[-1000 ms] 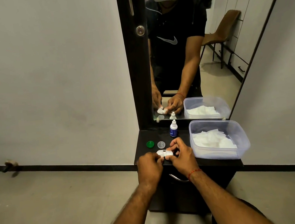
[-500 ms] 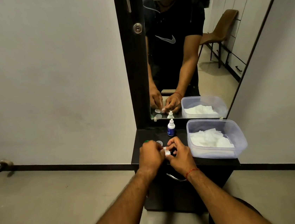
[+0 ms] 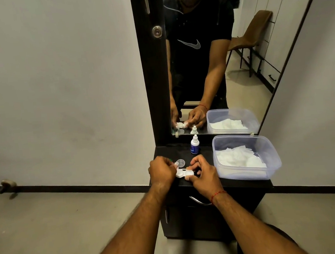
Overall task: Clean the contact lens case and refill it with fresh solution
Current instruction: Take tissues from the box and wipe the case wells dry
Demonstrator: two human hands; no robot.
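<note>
Hands over a dark cabinet top (image 3: 207, 153) set against a mirror (image 3: 228, 67); right hand (image 3: 203, 174) pinches the right end of the white contact lens case (image 3: 185, 173) between thumb and fingers, holding it just above the near edge of the top; left hand (image 3: 161, 172) is curled at the case's left end, fingertips closed on a small white piece, possibly tissue, too small to identify; whether that piece touches the case cannot be told. Both wells of the case face up, uncapped. Clear cap (image 3: 180, 162) lies on the top just beyond the case; a sliver of a green cap (image 3: 170, 159) shows to its left, mostly hidden behind the left hand. Solution bottle (image 3: 194, 145), white with a blue label, stands upright farther back, near the mirror. Clear plastic tub (image 3: 249, 177) holding white tissues (image 3: 239, 157) occupies the right part of the top, apart from the hands. A red thread (image 3: 217, 195) circles the right wrist; the mirror repeats bottle, tub and hands.
</note>
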